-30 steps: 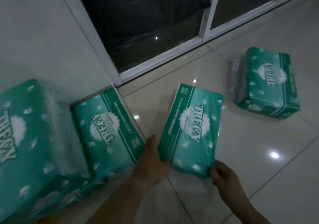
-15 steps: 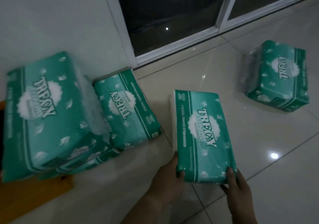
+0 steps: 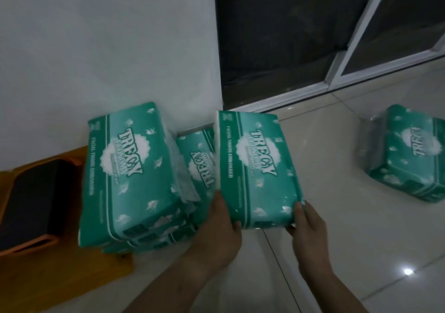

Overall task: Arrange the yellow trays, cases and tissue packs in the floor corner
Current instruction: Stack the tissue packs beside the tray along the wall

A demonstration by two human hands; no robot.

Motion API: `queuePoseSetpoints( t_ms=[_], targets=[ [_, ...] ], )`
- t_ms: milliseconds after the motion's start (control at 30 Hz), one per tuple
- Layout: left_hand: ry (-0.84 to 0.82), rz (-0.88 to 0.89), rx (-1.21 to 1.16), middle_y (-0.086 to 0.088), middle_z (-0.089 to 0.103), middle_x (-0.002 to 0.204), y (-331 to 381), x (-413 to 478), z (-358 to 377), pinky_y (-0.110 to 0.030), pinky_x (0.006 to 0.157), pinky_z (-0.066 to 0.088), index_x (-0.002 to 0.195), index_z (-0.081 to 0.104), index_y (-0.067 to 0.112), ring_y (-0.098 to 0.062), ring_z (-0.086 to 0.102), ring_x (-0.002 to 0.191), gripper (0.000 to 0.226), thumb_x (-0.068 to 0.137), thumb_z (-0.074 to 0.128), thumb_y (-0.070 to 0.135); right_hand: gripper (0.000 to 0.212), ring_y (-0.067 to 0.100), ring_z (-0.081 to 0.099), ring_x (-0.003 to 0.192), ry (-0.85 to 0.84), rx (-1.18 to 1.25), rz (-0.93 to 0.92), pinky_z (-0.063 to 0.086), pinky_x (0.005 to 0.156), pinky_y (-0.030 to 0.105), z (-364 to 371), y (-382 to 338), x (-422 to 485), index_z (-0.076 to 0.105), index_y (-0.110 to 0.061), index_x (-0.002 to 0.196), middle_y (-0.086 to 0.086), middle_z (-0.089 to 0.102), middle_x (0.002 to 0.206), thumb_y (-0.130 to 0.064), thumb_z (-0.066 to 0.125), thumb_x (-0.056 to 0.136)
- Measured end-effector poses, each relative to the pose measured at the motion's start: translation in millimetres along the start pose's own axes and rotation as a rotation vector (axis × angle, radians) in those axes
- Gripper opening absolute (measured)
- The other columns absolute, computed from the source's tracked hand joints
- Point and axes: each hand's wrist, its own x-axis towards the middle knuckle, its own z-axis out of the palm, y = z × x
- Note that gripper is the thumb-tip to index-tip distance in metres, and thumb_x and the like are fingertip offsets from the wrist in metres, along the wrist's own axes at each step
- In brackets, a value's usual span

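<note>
I hold a green tissue pack by its near end, lifted off the floor and tilted. My left hand grips its near left corner and my right hand its near right corner. Left of it, a stack of green tissue packs leans against the white wall. Between the stack and the held pack lies another tissue pack, partly hidden. A further tissue pack lies alone on the floor at the right. At the far left a yellow tray lies under a dark case.
The white wall meets a dark glass sliding door with a white frame at the corner. Glossy white floor tiles spread to the right and toward me.
Both hands have lifted the pack off the floor and carried it left toward the stack by the wall. The view has swung left, and the yellow tray and dark case have come into sight.
</note>
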Motion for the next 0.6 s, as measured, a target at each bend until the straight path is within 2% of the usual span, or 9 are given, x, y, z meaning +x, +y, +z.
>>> queuePoseSetpoints(
  t_ms=[33, 100, 167, 200, 267, 367, 500, 600],
  targets=[
    [0.011, -0.021, 0.008, 0.000, 0.006, 0.163, -2, 0, -8, -0.014, 0.104, 0.024, 0.152, -0.016, 0.022, -0.015, 0.032, 0.140, 0.084, 0.097, 0.048, 0.026, 0.032, 0.015, 0.069, 0.088, -0.041, -0.031, -0.022, 0.058, 0.080, 0.043, 13, 0, 6, 0.069, -0.038, 0.088, -0.011, 0.073, 0.088, -0.026, 0.043, 0.102],
    [0.045, -0.077, 0.154, -0.005, -0.020, 0.160, -5, -3, -17, -0.016, 0.105, 0.023, 0.149, -0.025, 0.014, -0.022, 0.021, 0.146, 0.093, 0.096, 0.050, 0.029, 0.028, 0.015, 0.069, 0.096, -0.137, -0.068, -0.013, 0.056, 0.088, 0.047, 36, 8, 20, 0.068, -0.045, 0.099, -0.011, 0.073, 0.099, -0.034, 0.042, 0.099],
    [0.062, -0.063, 0.363, -0.008, -0.036, 0.154, -8, -8, -16, -0.027, 0.116, 0.018, 0.149, -0.023, 0.010, -0.029, 0.000, 0.150, 0.094, 0.094, 0.049, 0.032, 0.035, 0.011, 0.064, 0.110, -0.277, -0.160, -0.012, 0.052, 0.097, 0.045, 57, 15, 28, 0.058, -0.046, 0.124, -0.013, 0.067, 0.120, -0.044, 0.039, 0.094],
    [0.035, -0.053, 0.435, -0.009, -0.038, 0.153, -9, -9, -11, -0.034, 0.120, 0.012, 0.150, -0.021, 0.011, -0.032, -0.008, 0.149, 0.093, 0.093, 0.048, 0.034, 0.043, 0.010, 0.061, 0.116, -0.350, -0.229, -0.025, 0.050, 0.100, 0.042, 66, 20, 31, 0.048, -0.044, 0.135, -0.014, 0.062, 0.129, -0.047, 0.039, 0.093],
    [-0.044, -0.060, 0.527, -0.009, -0.036, 0.154, -12, -6, -2, -0.043, 0.121, 0.004, 0.152, -0.016, 0.014, -0.034, -0.015, 0.148, 0.088, 0.093, 0.046, 0.036, 0.047, 0.010, 0.058, 0.120, -0.433, -0.300, -0.043, 0.048, 0.102, 0.038, 79, 24, 35, 0.038, -0.042, 0.143, -0.013, 0.057, 0.136, -0.044, 0.040, 0.096],
    [-0.047, -0.050, 0.621, -0.008, -0.031, 0.157, -21, 5, 1, -0.045, 0.122, 0.006, 0.153, -0.012, 0.015, -0.033, -0.012, 0.148, 0.086, 0.092, 0.046, 0.032, 0.043, 0.012, 0.060, 0.115, -0.474, -0.332, -0.066, 0.049, 0.101, 0.035, 88, 26, 47, 0.039, -0.038, 0.143, -0.010, 0.058, 0.133, -0.027, 0.040, 0.102],
    [-0.051, -0.065, 0.620, -0.006, -0.032, 0.156, -31, 17, -1, -0.046, 0.121, 0.010, 0.153, -0.011, 0.016, -0.034, -0.007, 0.148, 0.088, 0.089, 0.048, 0.026, 0.043, 0.011, 0.061, 0.112, -0.496, -0.376, -0.070, 0.050, 0.099, 0.036, 95, 27, 59, 0.039, -0.035, 0.143, -0.008, 0.060, 0.131, -0.024, 0.039, 0.102],
    [-0.053, -0.072, 0.561, -0.002, -0.035, 0.155, -32, 24, -1, -0.042, 0.120, 0.013, 0.154, -0.011, 0.018, -0.032, -0.010, 0.149, 0.088, 0.089, 0.049, 0.025, 0.043, 0.012, 0.061, 0.108, -0.485, -0.406, -0.064, 0.049, 0.094, 0.028, 98, 22, 61, 0.040, -0.033, 0.143, -0.008, 0.061, 0.128, -0.022, 0.039, 0.102]
  ],
)
